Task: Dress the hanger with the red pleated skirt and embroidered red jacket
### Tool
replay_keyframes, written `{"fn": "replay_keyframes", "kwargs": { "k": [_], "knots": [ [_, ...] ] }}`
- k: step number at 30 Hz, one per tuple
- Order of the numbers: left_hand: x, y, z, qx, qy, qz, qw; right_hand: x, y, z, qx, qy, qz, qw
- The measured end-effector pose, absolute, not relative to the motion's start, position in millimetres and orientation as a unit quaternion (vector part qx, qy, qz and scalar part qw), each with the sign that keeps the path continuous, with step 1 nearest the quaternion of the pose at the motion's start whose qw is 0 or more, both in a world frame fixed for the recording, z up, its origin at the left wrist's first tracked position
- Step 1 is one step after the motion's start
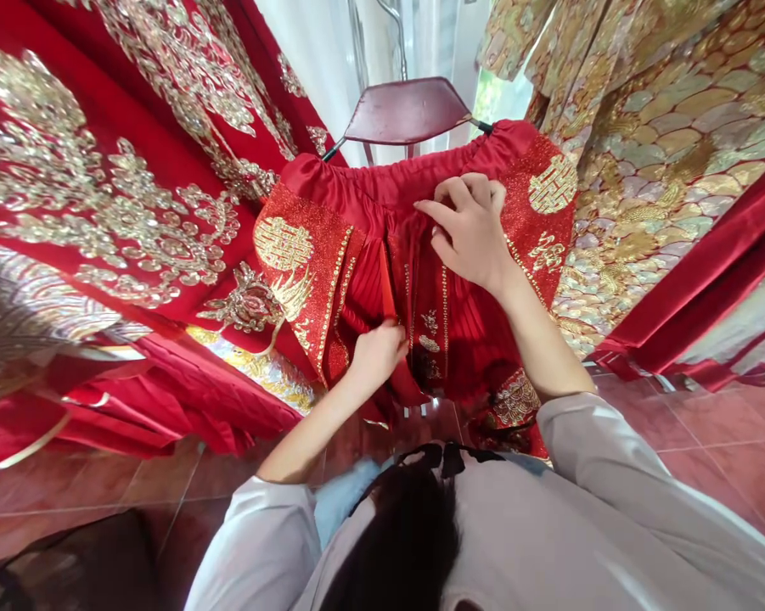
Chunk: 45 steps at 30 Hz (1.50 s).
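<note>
Red skirt on its hanger, both hands on it

The skirt (426, 288) hangs at the middle of my view, reaching a little toward twelve o'clock, its gathered waistband (369, 182) uppermost and pleats showing between glittery, bead-edged panels. It hangs from the hanger (411, 110), whose dark red plate sits at twelve o'clock, just above the waistband.

My left hand (377, 352), at seven o'clock on the skirt, is curled closed around the lower part of an orange-red ribbon (387, 280) that runs straight up from it toward the waistband. My right hand (471, 225), at two o'clock on the skirt, is partly open, fingers bent and thumb a little apart, fingertips against the cloth near the waistband; I cannot tell whether it pinches any.

One round gold emblem (284, 243) lies at nine o'clock on the skirt, another at two. At ten o'clock in my view hangs a red gown (184, 246) thick with silvery beads; at two, a gold gown (649, 161) with a scale pattern. My dark hair (395, 526) falls at six o'clock, between pale sleeves, and reddish tiles (719, 433) show at four.
</note>
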<state>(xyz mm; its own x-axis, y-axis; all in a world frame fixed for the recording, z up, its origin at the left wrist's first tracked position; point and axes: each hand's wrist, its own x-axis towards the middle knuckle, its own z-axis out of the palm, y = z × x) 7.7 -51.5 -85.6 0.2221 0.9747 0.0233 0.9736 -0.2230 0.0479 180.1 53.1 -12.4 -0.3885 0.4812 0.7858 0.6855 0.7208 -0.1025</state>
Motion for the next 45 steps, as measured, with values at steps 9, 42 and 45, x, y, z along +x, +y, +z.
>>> {"fn": "replay_keyframes", "kwargs": {
  "k": [9, 42, 45],
  "knots": [
    [7.2, -3.0, 3.1, 0.844, 0.453, 0.249, -0.139, 199.2, 25.5, -12.2, -0.274, -0.879, -0.056, 0.385],
    [-22.6, -18.4, 6.9, 0.915, 0.384, 0.099, -0.077, 135.7, -18.9, -73.3, -0.515, -0.729, 0.130, 0.431],
    [-25.2, -20.1, 8.3, 0.920, 0.374, 0.094, -0.069, 138.5, -17.6, -78.0, -0.491, -0.718, 0.141, 0.473]
  ]
}}
